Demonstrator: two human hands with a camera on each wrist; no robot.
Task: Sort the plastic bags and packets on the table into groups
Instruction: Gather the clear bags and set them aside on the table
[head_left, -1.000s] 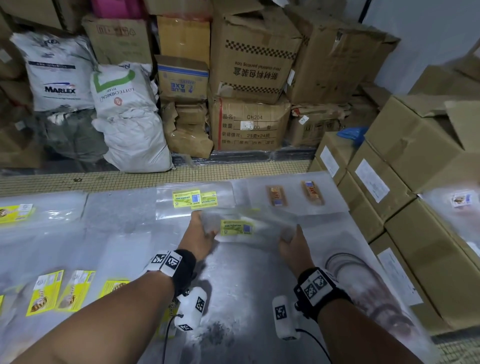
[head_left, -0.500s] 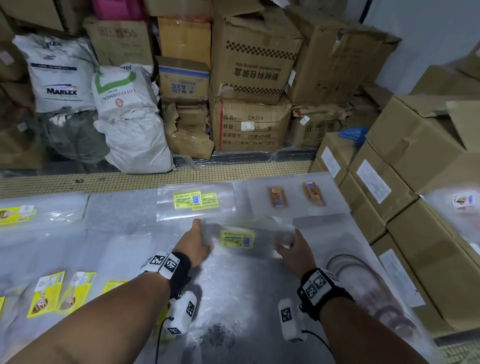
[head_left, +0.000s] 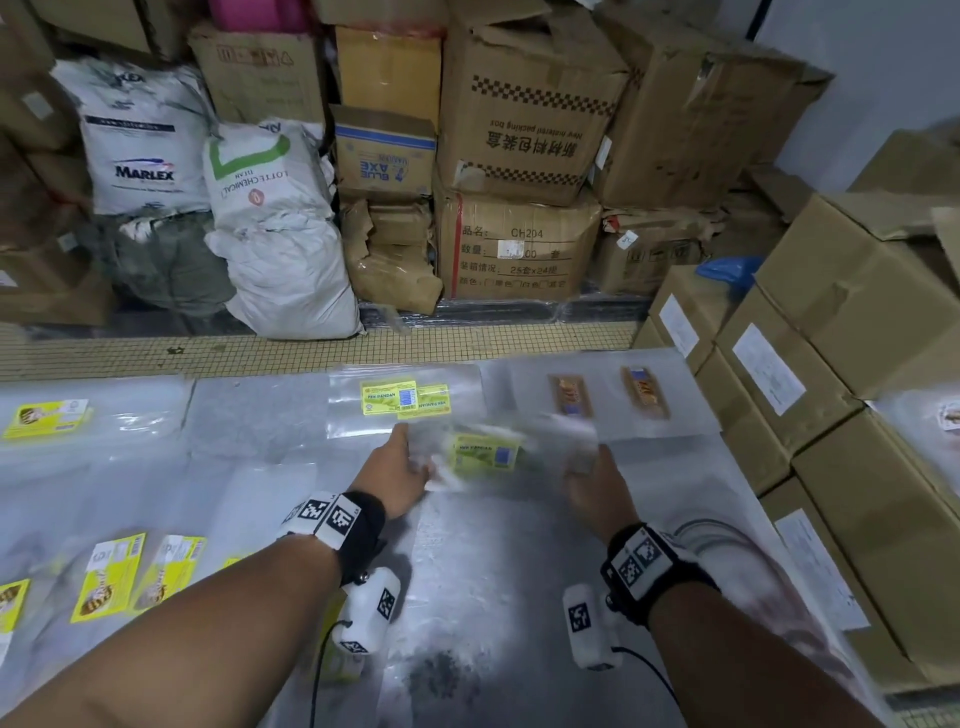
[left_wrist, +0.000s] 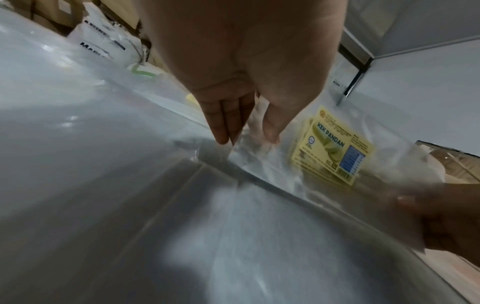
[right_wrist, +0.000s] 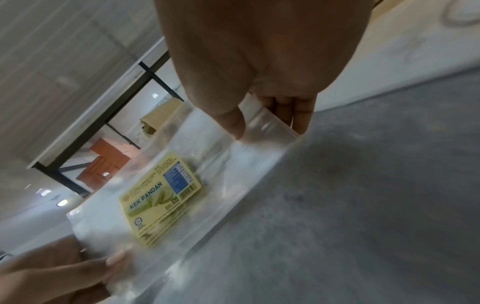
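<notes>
- The clear plastic bag with the yellow "KEK PANDAN" label (head_left: 480, 451) has lifted off the grey bench (head_left: 467, 597) since a moment ago.
- Left hand (head_left: 400, 475) and right hand (head_left: 592, 486) each pinch one end in a closed grip.
- It hangs just short of the matching yellow-labelled bags (head_left: 405, 399), probably its group.

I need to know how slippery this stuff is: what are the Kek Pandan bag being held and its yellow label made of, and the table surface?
Kek Pandan bag: thin clear glossy plastic film; it crinkles, glints and shows the table through it. Yellow label: looks like printed paper or a sticker, matte. Table: grey, dull and mottled, possibly worn metal under clear sheeting; uncertain.
</notes>
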